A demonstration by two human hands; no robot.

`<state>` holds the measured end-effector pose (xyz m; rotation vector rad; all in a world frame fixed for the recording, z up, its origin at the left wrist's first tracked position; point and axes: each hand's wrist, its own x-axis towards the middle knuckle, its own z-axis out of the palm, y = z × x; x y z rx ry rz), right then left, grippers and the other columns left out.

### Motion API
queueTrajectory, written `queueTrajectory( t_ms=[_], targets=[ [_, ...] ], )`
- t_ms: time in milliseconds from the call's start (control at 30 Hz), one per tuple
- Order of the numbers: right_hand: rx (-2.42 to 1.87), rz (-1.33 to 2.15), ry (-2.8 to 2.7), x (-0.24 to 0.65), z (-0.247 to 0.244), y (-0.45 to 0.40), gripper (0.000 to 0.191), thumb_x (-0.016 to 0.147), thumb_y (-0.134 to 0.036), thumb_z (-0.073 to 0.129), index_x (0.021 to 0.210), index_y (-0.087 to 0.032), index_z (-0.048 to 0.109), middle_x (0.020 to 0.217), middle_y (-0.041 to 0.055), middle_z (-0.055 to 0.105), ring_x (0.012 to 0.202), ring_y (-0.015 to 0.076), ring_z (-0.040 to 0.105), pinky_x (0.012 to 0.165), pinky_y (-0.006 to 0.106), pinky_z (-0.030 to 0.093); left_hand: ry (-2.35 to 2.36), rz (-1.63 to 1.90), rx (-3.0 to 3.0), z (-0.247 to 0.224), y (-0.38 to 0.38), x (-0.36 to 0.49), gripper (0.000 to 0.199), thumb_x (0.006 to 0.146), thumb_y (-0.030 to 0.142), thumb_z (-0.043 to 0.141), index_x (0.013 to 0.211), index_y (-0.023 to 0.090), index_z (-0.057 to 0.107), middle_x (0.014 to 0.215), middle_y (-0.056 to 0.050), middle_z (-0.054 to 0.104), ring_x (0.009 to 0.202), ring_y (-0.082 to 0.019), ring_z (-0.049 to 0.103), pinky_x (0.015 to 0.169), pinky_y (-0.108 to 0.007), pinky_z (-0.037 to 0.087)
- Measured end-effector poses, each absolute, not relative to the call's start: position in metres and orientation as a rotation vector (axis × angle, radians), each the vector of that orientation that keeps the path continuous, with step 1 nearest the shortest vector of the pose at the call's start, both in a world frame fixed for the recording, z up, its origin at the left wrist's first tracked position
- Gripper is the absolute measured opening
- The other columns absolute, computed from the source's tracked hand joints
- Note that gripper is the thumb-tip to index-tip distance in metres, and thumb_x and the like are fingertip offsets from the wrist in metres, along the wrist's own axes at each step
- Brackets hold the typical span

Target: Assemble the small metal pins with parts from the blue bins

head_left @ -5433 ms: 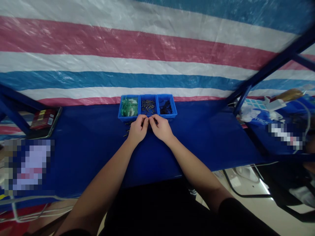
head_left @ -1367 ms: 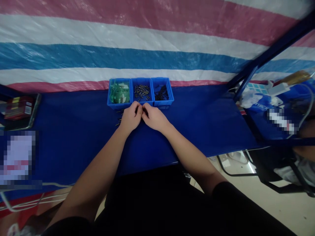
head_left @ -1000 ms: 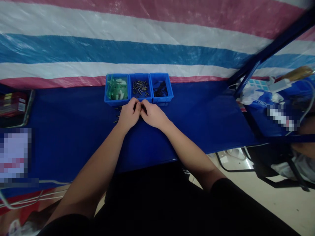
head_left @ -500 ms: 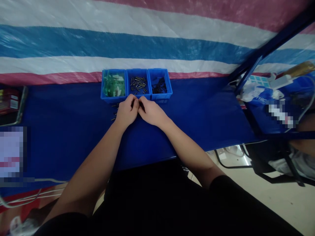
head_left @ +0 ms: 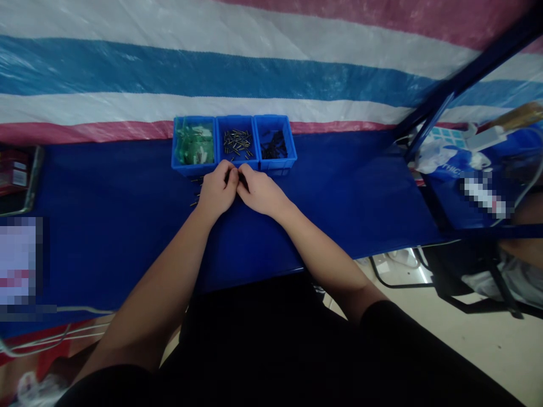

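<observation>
My left hand [head_left: 218, 186] and my right hand [head_left: 261, 191] meet just in front of the middle bin, fingers curled and fingertips together. Whatever sits between the fingertips is hidden or too small to name. Behind them stand three blue plastic bins in a row. The left bin [head_left: 193, 168] holds white pieces in green plastic film. Many thin dark metal pins with brassy parts [head_left: 237, 142] lie in the middle bin. Small black parts [head_left: 275, 146] fill the bottom of the right bin. A few pins [head_left: 195, 199] lie on the table beside my left hand, partly covered by it.
The blue tabletop [head_left: 348, 192] runs under everything, against a striped plastic sheet [head_left: 212, 68]. A red box in a dark tray [head_left: 19, 178] is at the left. Beyond a dark metal frame [head_left: 432, 124] at the right lie plastic bags [head_left: 445, 161] and part of another person.
The view has shifted slightly, so the bins appear a little higher and further left. Both hands stay together at the same place, with barely any finger motion visible.
</observation>
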<state>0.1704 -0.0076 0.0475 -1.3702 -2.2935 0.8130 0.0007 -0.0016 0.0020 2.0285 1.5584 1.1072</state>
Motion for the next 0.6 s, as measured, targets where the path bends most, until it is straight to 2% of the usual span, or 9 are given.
queueTrajectory(
  t_ms=[300, 600],
  targets=[
    [-1.372, 0.816, -2.306, 0.1702, 0.0477, -0.0072, 0.024, 0.105, -0.026, 0.044, 0.125, -0.015, 0.054, 0.114, 0.0127, 0.073, 0.093, 0.024, 0.068, 0.075, 0.032, 0.046, 1.557, 1.091, 2.024, 0.0025, -0.0014, 0.0001, 0.021, 0.107, 0.036, 0.051, 0.093, 0.022, 0.059, 0.072, -0.001, 0.061, 0.064, -0.018, 0.058, 0.063, -0.031, 0.041],
    [-1.369, 0.816, -2.308, 0.1704, 0.0479, -0.0079, 0.027, 0.105, -0.026, 0.045, 0.127, -0.014, 0.054, 0.115, 0.0134, 0.072, 0.094, 0.0249, 0.068, 0.077, 0.033, 0.049, 1.553, 1.106, 2.009, 0.0031, -0.0017, 0.0009, 0.016, 0.107, 0.028, 0.054, 0.093, 0.022, 0.059, 0.072, 0.0, 0.061, 0.064, -0.018, 0.058, 0.064, -0.031, 0.041]
  ],
)
